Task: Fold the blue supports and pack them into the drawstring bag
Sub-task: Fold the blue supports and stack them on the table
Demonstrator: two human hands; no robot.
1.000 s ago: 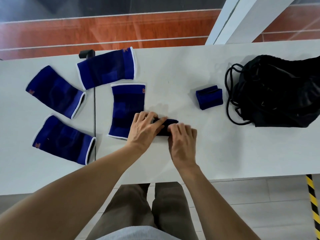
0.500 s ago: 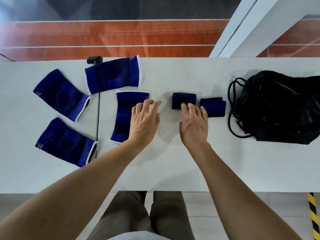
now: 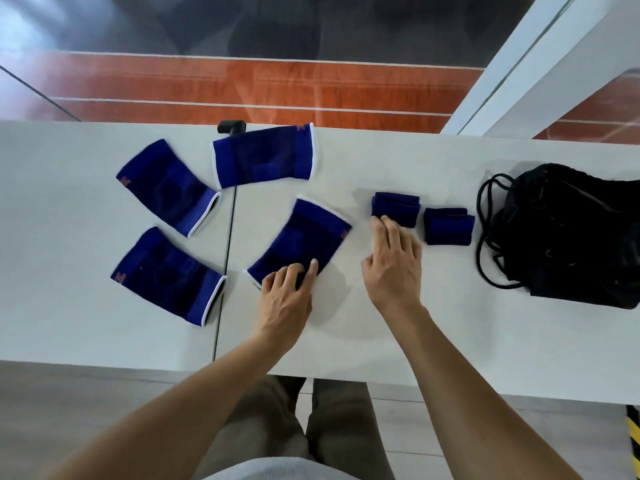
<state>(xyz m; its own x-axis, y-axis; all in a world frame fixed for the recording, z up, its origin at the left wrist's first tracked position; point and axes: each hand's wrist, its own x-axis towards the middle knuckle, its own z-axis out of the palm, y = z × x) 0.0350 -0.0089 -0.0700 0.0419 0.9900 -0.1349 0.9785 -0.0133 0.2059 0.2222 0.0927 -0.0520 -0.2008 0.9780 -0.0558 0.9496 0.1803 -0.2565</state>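
Several blue supports lie on the white table [image 3: 346,334]. Two folded supports sit side by side right of centre, one [image 3: 395,207] by my right fingertips and one [image 3: 449,226] nearer the black drawstring bag [image 3: 568,233]. My right hand [image 3: 394,261] lies flat with fingers apart, its tips touching the nearer folded support. My left hand [image 3: 287,299] pinches the near end of a flat support [image 3: 304,237] that lies tilted in the middle. Three more flat supports lie at the left: one at the back [image 3: 263,157], one far left [image 3: 166,185], one front left [image 3: 166,275].
The bag's black cord [image 3: 485,216] loops out onto the table toward the folded supports. A small black clamp [image 3: 231,127] sits at the table's far edge above a seam. Beyond the table is glass over a red floor, with a white post at the right.
My right hand set the newly folded support beside the first one and drew back. My left hand took hold of the middle flat support and swung it to a tilt.
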